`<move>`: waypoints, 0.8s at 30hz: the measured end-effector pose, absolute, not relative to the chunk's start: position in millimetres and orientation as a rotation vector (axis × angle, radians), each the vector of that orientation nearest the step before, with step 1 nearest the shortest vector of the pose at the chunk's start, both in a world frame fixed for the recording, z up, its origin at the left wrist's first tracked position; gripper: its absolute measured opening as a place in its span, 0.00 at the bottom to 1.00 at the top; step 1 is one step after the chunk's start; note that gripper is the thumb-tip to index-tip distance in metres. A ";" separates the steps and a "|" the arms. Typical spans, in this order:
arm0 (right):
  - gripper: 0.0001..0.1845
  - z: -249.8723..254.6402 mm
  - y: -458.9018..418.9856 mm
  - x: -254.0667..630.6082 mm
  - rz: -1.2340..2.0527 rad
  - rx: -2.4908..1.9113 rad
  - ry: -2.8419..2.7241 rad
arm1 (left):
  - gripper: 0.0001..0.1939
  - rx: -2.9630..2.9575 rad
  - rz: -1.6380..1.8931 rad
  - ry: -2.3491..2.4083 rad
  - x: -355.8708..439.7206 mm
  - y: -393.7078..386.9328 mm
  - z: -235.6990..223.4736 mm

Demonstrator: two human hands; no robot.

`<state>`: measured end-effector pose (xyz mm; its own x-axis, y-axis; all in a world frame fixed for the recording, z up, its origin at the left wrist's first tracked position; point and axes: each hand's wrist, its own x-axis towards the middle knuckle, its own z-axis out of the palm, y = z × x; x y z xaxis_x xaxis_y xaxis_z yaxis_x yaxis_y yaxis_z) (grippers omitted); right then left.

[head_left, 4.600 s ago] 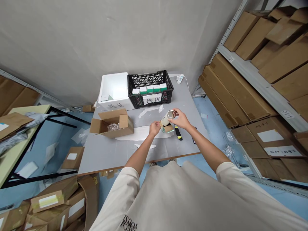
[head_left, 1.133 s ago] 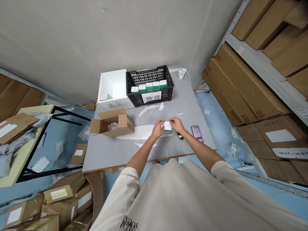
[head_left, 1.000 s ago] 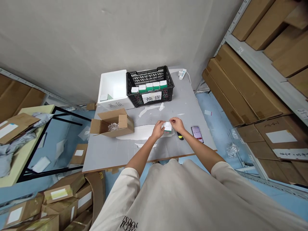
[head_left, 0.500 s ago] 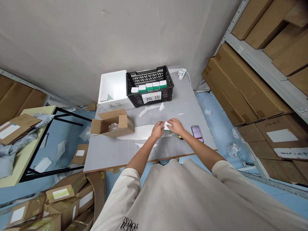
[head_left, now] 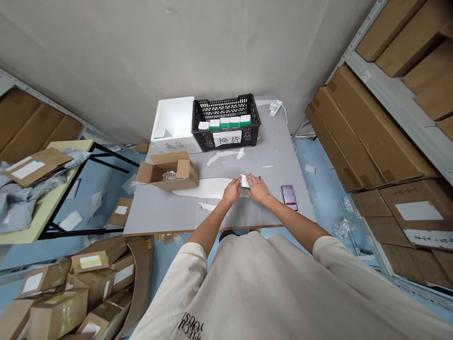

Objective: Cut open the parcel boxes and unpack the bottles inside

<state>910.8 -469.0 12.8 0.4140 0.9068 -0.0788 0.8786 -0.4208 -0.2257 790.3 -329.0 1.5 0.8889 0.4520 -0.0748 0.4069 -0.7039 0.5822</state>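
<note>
A small white-and-green box (head_left: pixel 244 182) lies at the middle of the grey table (head_left: pixel 166 212), partly covered by my fingers. My left hand (head_left: pixel 231 192) presses against its left side, and my right hand (head_left: pixel 257 188) lies over its right side. Its underside is hidden. Just left of my hands, a white sheet (head_left: pixel 201 188) lies flat on the tabletop.
Behind my hands stands a black plastic crate (head_left: pixel 226 105) holding several white-and-green boxes (head_left: pixel 223 123). A white foam box (head_left: pixel 173 118), an open cardboard box (head_left: pixel 168 174) with bubble wrap, and a phone (head_left: pixel 289 197) share the table. Cartons fill the right-hand shelves (head_left: pixel 382 127).
The silver-topped white bottle held earlier is gone from view. My hands have dropped to the tabletop and now press on the small box. The camera has shifted slightly.
</note>
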 end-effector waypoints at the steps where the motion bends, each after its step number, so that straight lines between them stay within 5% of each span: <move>1: 0.38 15.0 -468.9 911.8 0.290 -2.517 -1.599 | 0.27 2.438 0.101 0.601 788.4 -330.2 1.3; 12: 0.31 52.0 -437.1 921.6 0.182 -2.407 -1.583 | 0.27 2.379 0.290 0.351 772.0 -289.6 19.7; 24: 0.32 202.0 -254.7 901.5 -0.275 -2.111 -1.705 | 0.25 2.280 0.961 0.229 738.8 -110.1 152.6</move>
<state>901.5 -254.7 202.0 0.2319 0.8862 0.4011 0.9673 -0.1666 -0.1911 738.8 -110.1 152.6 0.7170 0.3874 0.5795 -0.0845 -0.7769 0.6239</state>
